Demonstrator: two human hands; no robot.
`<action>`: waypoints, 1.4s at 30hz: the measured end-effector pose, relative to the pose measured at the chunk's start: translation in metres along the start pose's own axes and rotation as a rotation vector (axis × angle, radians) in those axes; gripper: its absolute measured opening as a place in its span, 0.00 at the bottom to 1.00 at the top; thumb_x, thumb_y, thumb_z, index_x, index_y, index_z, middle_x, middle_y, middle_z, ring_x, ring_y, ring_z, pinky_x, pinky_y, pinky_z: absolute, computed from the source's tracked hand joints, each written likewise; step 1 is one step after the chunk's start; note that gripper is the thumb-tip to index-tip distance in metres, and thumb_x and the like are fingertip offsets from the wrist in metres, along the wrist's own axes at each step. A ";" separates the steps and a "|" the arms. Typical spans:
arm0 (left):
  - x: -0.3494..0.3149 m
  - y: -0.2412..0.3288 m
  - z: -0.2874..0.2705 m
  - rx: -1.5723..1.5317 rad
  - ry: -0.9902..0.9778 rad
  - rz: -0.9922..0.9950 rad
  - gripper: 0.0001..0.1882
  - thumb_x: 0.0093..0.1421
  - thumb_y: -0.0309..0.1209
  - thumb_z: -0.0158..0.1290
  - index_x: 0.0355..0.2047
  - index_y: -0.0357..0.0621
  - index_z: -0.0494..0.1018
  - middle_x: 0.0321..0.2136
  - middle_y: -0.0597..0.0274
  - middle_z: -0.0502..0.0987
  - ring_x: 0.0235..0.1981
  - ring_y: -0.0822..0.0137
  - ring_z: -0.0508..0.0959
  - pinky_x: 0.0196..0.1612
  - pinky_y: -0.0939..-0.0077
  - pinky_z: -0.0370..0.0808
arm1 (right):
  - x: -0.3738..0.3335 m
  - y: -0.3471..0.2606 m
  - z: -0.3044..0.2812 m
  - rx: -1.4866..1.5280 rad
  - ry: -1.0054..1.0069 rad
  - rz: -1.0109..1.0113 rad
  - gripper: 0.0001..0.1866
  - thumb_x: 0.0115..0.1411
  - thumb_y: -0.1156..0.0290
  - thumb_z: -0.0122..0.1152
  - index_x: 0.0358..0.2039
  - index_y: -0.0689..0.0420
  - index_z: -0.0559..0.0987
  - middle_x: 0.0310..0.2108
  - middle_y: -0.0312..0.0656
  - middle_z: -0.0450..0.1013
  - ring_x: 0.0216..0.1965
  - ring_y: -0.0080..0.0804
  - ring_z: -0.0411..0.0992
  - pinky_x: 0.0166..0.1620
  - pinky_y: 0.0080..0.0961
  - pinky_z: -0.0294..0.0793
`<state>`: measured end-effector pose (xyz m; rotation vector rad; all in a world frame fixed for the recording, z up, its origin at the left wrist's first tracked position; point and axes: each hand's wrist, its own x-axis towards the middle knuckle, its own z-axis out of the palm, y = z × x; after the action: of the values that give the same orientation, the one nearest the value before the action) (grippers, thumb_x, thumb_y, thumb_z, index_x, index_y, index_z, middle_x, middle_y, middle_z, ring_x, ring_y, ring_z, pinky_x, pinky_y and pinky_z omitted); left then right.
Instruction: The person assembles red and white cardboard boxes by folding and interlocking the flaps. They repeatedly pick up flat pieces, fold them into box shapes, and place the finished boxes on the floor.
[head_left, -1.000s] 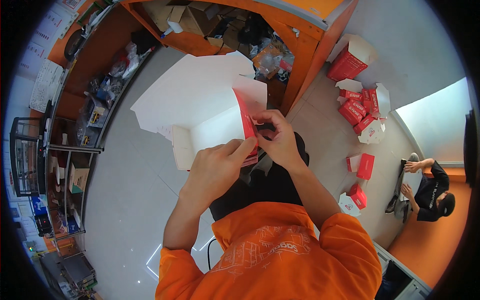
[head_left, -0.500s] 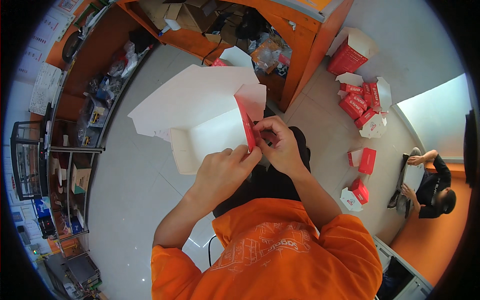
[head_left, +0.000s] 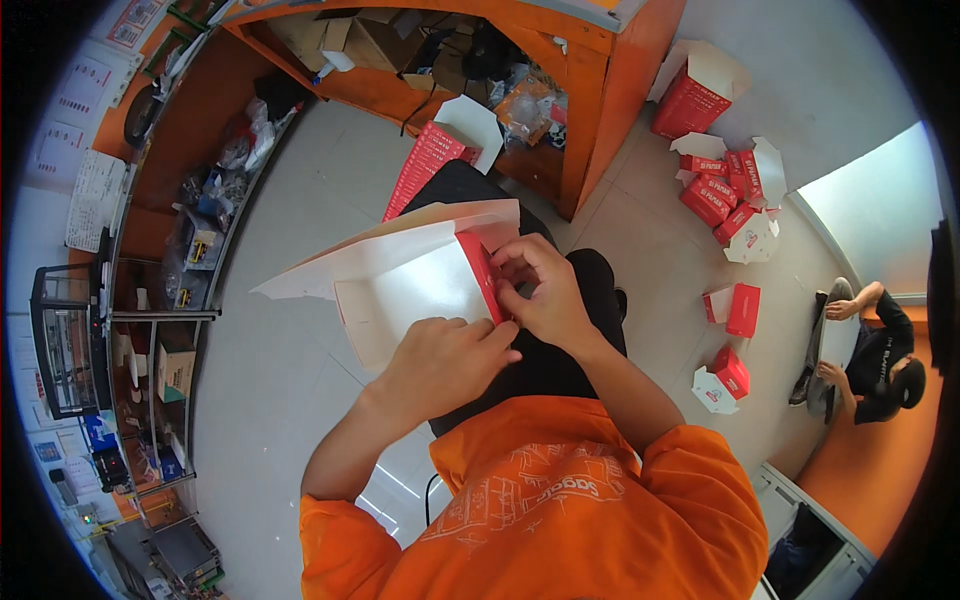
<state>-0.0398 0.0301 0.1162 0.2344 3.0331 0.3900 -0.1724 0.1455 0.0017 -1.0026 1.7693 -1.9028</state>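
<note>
We looked down on a grey tiled floor [head_left: 270, 410] that ran under everything. At the top stood an orange bench [head_left: 622, 110], with cartons [head_left: 375, 45] and plastic bags [head_left: 523, 112] crammed beneath it; along the left ran a loaded metal rack [head_left: 165, 316]. Below, the person wore an orange shirt [head_left: 530, 500], and far to the right a co-worker [head_left: 878, 365] in black sat with a pale flat sheet [head_left: 838, 341]. We found an open cardboard box [head_left: 405, 295], white inside, tilted in front of the person's body. Beyond it, near the bench, was a stack of red boxes [head_left: 425, 165]. Smaller red boxes [head_left: 741, 310] lay scattered on the floor to the right. The left hand [head_left: 435, 370] was closed on the box's near corner, its thumb hard for us to make out. Just beyond, the right hand [head_left: 543, 295] had finger and thumb pinched onto the box's narrow red side [head_left: 477, 262].
</note>
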 end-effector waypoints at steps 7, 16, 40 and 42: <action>0.031 -0.033 -0.030 0.389 0.256 0.062 0.12 0.52 0.27 0.58 0.39 0.45 0.78 0.34 0.64 0.76 0.36 0.64 0.81 0.33 0.71 0.81 | 0.012 -0.017 -0.005 -0.184 -0.026 0.005 0.17 0.51 0.82 0.65 0.43 0.63 0.78 0.40 0.49 0.79 0.37 0.39 0.82 0.40 0.31 0.81; 0.027 -0.054 -0.021 0.361 0.199 0.184 0.08 0.52 0.27 0.56 0.34 0.44 0.77 0.36 0.67 0.77 0.42 0.65 0.78 0.40 0.72 0.82 | 0.028 -0.010 0.012 -0.421 0.096 -0.138 0.07 0.51 0.78 0.68 0.31 0.63 0.80 0.29 0.52 0.79 0.29 0.51 0.80 0.33 0.39 0.80; -0.063 -0.062 0.014 -0.106 0.859 -0.876 0.14 0.66 0.30 0.58 0.51 0.42 0.78 0.43 0.55 0.83 0.44 0.57 0.82 0.47 0.66 0.80 | 0.006 -0.023 0.018 -0.286 -0.001 -0.142 0.16 0.62 0.80 0.57 0.51 0.59 0.81 0.52 0.48 0.72 0.46 0.42 0.73 0.50 0.33 0.75; -0.073 -0.066 0.027 -0.325 0.909 -0.987 0.14 0.69 0.31 0.55 0.53 0.41 0.78 0.45 0.54 0.83 0.46 0.58 0.82 0.47 0.67 0.80 | 0.004 -0.023 0.023 -0.269 0.000 -0.116 0.17 0.61 0.81 0.55 0.51 0.60 0.81 0.53 0.49 0.71 0.49 0.44 0.72 0.52 0.34 0.74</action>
<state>0.0249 -0.0382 0.0767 -1.7947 3.1658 1.0419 -0.1540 0.1298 0.0241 -1.2208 2.0477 -1.7596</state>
